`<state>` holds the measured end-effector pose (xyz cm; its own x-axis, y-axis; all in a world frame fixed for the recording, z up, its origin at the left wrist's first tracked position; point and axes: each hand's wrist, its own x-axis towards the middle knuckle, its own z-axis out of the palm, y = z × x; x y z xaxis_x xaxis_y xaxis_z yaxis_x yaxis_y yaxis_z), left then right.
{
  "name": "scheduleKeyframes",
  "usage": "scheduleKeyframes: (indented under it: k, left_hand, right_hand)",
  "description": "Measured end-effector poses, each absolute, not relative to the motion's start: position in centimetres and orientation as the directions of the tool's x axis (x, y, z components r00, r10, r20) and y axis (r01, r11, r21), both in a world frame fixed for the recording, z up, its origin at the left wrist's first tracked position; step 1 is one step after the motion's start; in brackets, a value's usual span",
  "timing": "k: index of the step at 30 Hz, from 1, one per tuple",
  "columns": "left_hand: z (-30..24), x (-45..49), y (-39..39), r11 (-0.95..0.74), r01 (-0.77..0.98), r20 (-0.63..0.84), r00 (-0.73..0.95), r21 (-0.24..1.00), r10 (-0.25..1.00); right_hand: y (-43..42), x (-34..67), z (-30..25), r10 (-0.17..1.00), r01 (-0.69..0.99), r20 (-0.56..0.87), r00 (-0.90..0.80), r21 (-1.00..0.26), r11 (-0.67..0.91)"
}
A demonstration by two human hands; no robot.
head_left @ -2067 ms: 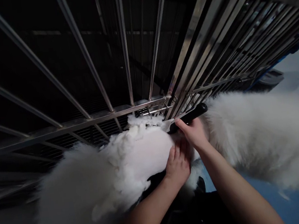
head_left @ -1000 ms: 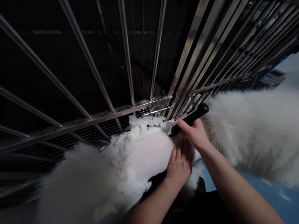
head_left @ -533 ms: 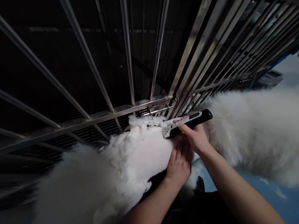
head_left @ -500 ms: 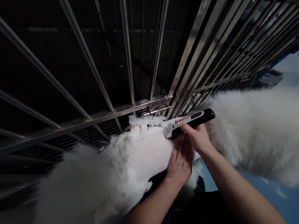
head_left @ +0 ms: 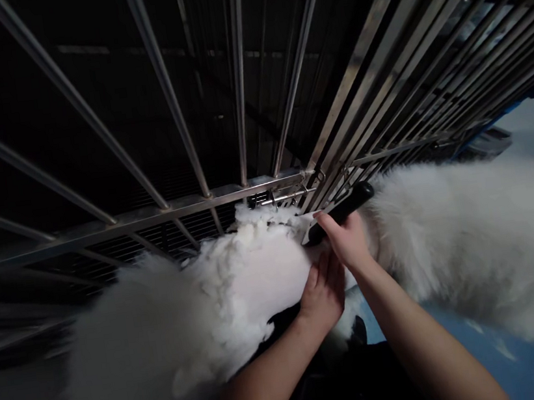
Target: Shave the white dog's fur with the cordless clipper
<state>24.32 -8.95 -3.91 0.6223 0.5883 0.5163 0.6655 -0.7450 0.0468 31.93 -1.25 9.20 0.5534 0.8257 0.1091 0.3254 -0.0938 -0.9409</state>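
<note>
A fluffy white animal [head_left: 459,240] lies across the view in front of a steel cage. My right hand [head_left: 348,238] is wrapped round a black hair clipper [head_left: 342,210], whose head presses into the shorn patch of fur [head_left: 261,273] at the centre. My left hand [head_left: 323,294] lies flat on the coat just below the clipper, fingers stretched out and together. Loose clumps of cut white fur [head_left: 259,217] pile up along the top of the patch.
Steel cage bars [head_left: 236,79] rise right behind the animal, with a horizontal rail [head_left: 151,215] and a latch [head_left: 286,195] just above the fur. A blue surface [head_left: 515,364] shows at the lower right. Thick uncut fur [head_left: 134,355] fills the lower left.
The clipper's white-topped body turned and slid slightly back right along the coat, and the view shifted a little. My left hand stayed pressed on the fur.
</note>
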Motion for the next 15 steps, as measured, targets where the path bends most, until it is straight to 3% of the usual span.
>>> scheduleKeyframes:
  k: [6, 11, 15]
  left_hand:
    - [-4.3, 24.2, -8.9, -0.728, 0.684, 0.558, 0.591, 0.036, 0.582]
    - [-4.5, 24.3, -9.0, -0.728, 0.685, 0.573, 0.587, 0.025, 0.572]
    - [-5.0, 24.8, -9.0, -0.741, 0.671, 0.503, 0.631, 0.029, 0.591]
  right_hand:
    - [0.5, 31.0, 9.0, 0.861, 0.035, -0.120, 0.495, -0.987, -0.158]
    - [0.6, 31.4, 9.3, 0.818, 0.198, 0.004, 0.576, -0.971, -0.134]
    - [1.0, 30.4, 8.4, 0.852, 0.077, -0.063, 0.519, -0.990, -0.120]
